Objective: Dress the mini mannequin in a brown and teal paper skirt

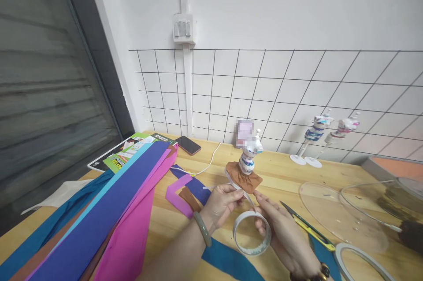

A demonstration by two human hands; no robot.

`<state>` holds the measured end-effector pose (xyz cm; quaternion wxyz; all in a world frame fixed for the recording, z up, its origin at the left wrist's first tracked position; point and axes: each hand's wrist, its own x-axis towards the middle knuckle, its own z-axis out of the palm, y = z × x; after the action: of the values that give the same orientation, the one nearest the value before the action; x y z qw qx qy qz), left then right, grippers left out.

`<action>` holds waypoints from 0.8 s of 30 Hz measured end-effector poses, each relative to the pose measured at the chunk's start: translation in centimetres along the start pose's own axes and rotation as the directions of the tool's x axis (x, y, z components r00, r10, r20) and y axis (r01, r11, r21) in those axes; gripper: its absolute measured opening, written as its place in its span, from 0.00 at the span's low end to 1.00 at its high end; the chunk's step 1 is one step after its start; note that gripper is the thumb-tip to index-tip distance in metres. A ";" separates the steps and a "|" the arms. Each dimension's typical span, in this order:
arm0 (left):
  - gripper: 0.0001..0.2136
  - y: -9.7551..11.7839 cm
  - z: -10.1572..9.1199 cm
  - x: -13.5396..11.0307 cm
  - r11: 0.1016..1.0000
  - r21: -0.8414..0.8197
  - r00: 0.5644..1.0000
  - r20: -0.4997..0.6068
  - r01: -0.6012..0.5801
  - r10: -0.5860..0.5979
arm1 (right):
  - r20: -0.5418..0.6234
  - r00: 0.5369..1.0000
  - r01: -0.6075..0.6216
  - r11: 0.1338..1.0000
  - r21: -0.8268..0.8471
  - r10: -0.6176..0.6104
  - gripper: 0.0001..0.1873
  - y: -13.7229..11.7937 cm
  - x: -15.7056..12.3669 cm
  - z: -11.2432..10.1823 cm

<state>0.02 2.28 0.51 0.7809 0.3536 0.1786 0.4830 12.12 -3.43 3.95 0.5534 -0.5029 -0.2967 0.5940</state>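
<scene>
My left hand pinches the stick under a small white doll figure that wears a ruffled brown crepe paper skirt. A thin white tape strip runs from the skirt down to a roll of white tape. My right hand holds that roll, with fingers through its ring and the thumb on the strip. A green bangle sits on my left wrist.
Long crepe paper sheets in blue, purple, pink and brown lie at the left. A phone with a white cable, a booklet, yellow-handled snips, clear plastic discs, another tape roll and two dolls on stands sit around.
</scene>
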 end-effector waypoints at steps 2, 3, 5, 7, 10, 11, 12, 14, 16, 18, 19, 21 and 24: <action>0.06 0.0 -0.1 0.0 1.000 0.011 1.000 0.006 0.014 -0.014 | 0.062 0.997 -0.042 0.998 0.047 0.039 0.11 0.0 0.1 0.1; 0.06 0.0 -0.1 0.0 1.000 0.016 1.000 0.006 0.024 -0.024 | 0.092 0.995 -0.050 0.997 0.065 0.044 0.11 0.1 0.2 0.1; 0.06 0.0 -0.2 0.0 0.999 0.014 0.999 0.009 0.044 -0.044 | 0.129 0.991 -0.050 0.994 0.097 0.037 0.12 0.2 0.3 0.2; 0.06 -0.1 -0.4 0.0 0.998 0.002 0.998 0.011 0.057 -0.057 | 0.152 0.988 -0.049 0.992 0.118 0.031 0.13 0.4 0.5 0.1; 0.05 -0.2 -0.6 0.1 0.998 -0.015 0.998 0.008 0.060 -0.060 | 0.173 0.985 -0.045 0.992 0.121 0.024 0.14 0.5 0.8 -0.1; 0.05 -0.2 -0.6 0.2 0.998 -0.018 0.998 0.008 0.060 -0.060 | 0.175 0.984 -0.044 0.992 0.121 0.023 0.14 0.6 0.9 -0.1; 0.05 -0.2 -0.6 0.2 0.998 -0.021 0.998 0.008 0.061 -0.061 | 0.175 0.984 -0.043 0.992 0.121 0.022 0.14 0.6 0.9 -0.2; 0.05 -0.2 -0.6 0.2 0.998 -0.027 0.998 0.006 0.062 -0.062 | 0.178 0.984 -0.042 0.992 0.119 0.021 0.15 0.6 0.9 -0.3; 0.05 -0.2 -0.5 0.2 0.998 -0.027 0.998 0.001 0.060 -0.060 | 0.185 0.983 -0.037 0.994 0.107 0.017 0.15 0.6 0.9 -0.2; 0.06 -0.1 -0.4 0.1 0.998 -0.024 0.998 -0.006 0.057 -0.057 | 0.186 0.982 -0.032 0.994 0.101 0.012 0.16 0.6 0.8 -0.2; 0.06 -0.1 -0.4 0.1 0.998 -0.023 0.998 -0.008 0.054 -0.055 | 0.187 0.982 -0.032 0.994 0.101 0.013 0.16 0.6 0.8 -0.2; 0.05 0.0 -0.4 0.1 0.998 -0.024 0.999 -0.005 0.051 -0.051 | 0.192 0.981 -0.039 0.993 0.107 0.018 0.15 0.6 0.7 -0.1; 0.05 0.0 -0.4 0.0 0.999 -0.033 0.999 0.019 0.036 -0.036 | 0.202 0.979 -0.058 0.991 0.120 0.033 0.14 0.7 0.7 -0.1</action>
<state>-0.18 2.44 0.25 0.7968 0.3418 0.1695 0.4685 12.05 -2.91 3.10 0.5377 -0.4117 -0.3012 0.6713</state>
